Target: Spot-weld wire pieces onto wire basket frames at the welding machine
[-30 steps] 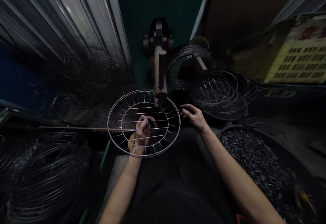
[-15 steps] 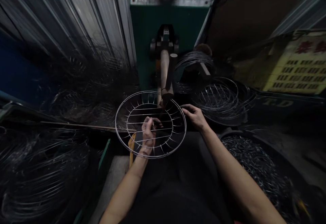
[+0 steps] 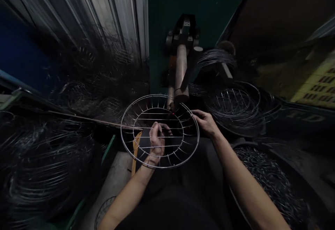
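A round wire rack [image 3: 195, 153] with a double outer rim, an inner ring and parallel cross wires lies roughly level in front of my body. My right hand [image 3: 208, 123] pinches its rim at the far right. Behind the cross wires shows my left hand [image 3: 157, 137], its forearm passing beneath the near rim. Its fingers are curled with the thumb up, and I cannot make out what they hold. Over the far side of the rack reach the metal arms [image 3: 181, 71] of a green machine [image 3: 209, 14]. A small red glow shows at the lower tip, by the inner ring.
To the right lie stacked wire racks [image 3: 232, 102] and a dark tub [image 3: 242, 144] of small metal pieces. Wire parts [image 3: 39, 174] fill the left side, near a green metal edge [image 3: 108, 150]. A yellow crate [image 3: 321, 87] stands far right.
The view has tilted down and turned left, so the machine appears higher and further right. A red glow has appeared at the machine's tip. The right hand stays on the rim.
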The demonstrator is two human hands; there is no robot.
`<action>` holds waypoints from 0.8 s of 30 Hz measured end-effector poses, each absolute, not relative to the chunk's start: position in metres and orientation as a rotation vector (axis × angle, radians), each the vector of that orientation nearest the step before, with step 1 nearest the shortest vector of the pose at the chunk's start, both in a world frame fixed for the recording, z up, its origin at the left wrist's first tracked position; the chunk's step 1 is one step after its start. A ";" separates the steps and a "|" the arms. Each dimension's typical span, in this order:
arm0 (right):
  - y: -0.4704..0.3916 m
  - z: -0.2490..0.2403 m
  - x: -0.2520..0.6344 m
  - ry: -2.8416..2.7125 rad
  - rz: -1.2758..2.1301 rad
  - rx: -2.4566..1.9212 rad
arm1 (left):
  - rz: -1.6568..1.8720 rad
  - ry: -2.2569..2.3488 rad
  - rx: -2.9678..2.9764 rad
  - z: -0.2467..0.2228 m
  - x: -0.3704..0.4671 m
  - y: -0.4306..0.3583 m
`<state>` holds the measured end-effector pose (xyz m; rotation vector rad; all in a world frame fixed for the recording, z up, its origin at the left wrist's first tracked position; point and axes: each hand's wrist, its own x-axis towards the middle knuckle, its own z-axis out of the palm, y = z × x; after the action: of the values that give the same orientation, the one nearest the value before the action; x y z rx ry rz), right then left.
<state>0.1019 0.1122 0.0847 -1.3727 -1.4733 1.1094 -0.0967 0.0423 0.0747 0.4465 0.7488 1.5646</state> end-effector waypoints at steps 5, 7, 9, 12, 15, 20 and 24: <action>0.112 0.080 0.100 -1.503 1.114 -1.323 | 1.566 0.771 0.490 0.080 -0.099 0.038; 0.112 0.077 0.100 -1.509 1.115 -1.293 | 1.561 0.778 0.506 0.081 -0.101 0.036; 0.114 0.073 0.099 -1.496 1.121 -1.270 | 1.560 0.785 0.527 0.081 -0.102 0.036; 0.119 0.068 0.095 -1.447 1.127 -1.244 | 1.566 0.800 0.576 0.079 -0.104 0.039; 0.127 0.070 0.087 -1.412 1.130 -1.216 | 1.565 0.809 0.610 0.077 -0.105 0.045; 0.137 0.078 0.074 -1.396 1.151 -1.161 | 1.585 0.807 0.632 0.077 -0.109 0.054; 0.140 0.082 0.072 -1.385 1.137 -1.164 | 1.590 0.853 0.655 0.078 -0.110 0.060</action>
<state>0.0716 0.1400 0.0815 -1.1643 -1.3855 1.1369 -0.1103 0.0604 0.0784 0.6550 0.8525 1.5897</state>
